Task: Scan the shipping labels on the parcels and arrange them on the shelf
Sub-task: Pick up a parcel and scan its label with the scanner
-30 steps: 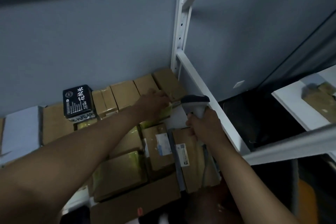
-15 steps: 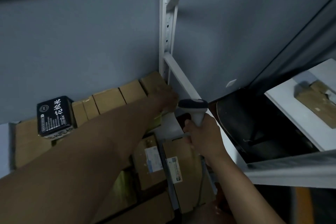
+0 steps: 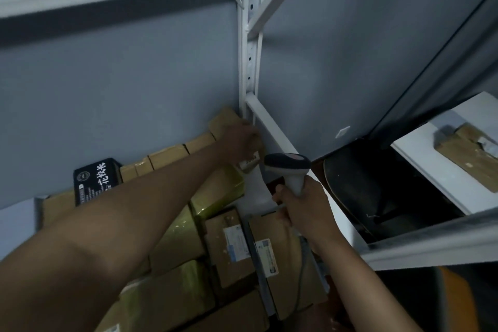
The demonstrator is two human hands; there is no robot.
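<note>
The right hand (image 3: 301, 205) has its fingers (image 3: 281, 195) curled tight round the grip of a grey barcode scanner (image 3: 289, 170), whose head sits above the fist and points left toward the parcels. Its cable (image 3: 301, 272) trails down past the wrist. The left hand (image 3: 239, 140) reaches far in to the back corner of the shelf, lying on top of a brown parcel (image 3: 225, 122) that stands against the grey wall just beside the white upright post (image 3: 249, 62); its fingers are on the far side and I cannot tell whether they grip or merely press. Just below that hand a small white label (image 3: 249, 162) shows.

Outward from there, the shelf is packed: a row of brown cartons (image 3: 167, 155) along the wall, a black box with white Chinese lettering (image 3: 95, 179) at the left, yellow-green wrapped packages (image 3: 221, 188) under the left forearm, and two brown parcels with printed shipping labels (image 3: 237, 244) near the front, side by side. To the right, across the gap, a neighbouring white shelf (image 3: 431, 167) carries one more taped brown parcel (image 3: 469, 151).
</note>
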